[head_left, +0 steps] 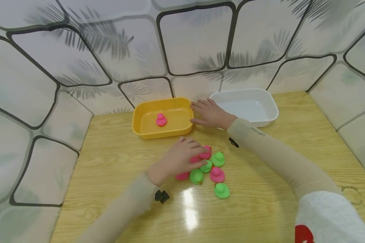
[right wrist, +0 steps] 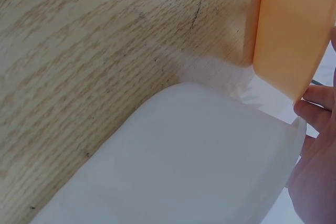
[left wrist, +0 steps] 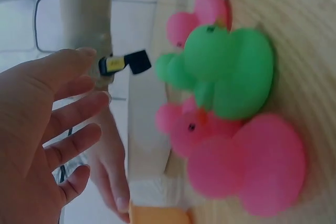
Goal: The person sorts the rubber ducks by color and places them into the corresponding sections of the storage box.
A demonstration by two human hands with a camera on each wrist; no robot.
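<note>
My left hand (head_left: 177, 158) hovers over a cluster of small pink and green rubber ducks on the table, fingers loosely bent. In the left wrist view nothing lies between those fingers; a green duck (left wrist: 236, 72) and a pink duck (left wrist: 270, 166) are beside them. The hand partly covers a few pink ducks in the head view. My right hand (head_left: 212, 114) reaches across the near left corner of a white tub (head_left: 261, 118). Its straight fingertips touch the right end of a yellow tub (head_left: 149, 134). Inside the yellow tub sits one pink duck (head_left: 161, 120).
Both tubs stand side by side at the back of the wooden table (head_left: 115, 162), close to a patterned wall covering (head_left: 197, 40). A green duck (head_left: 222, 191) lies nearest the front of the cluster. Similar coverings rise at left and right.
</note>
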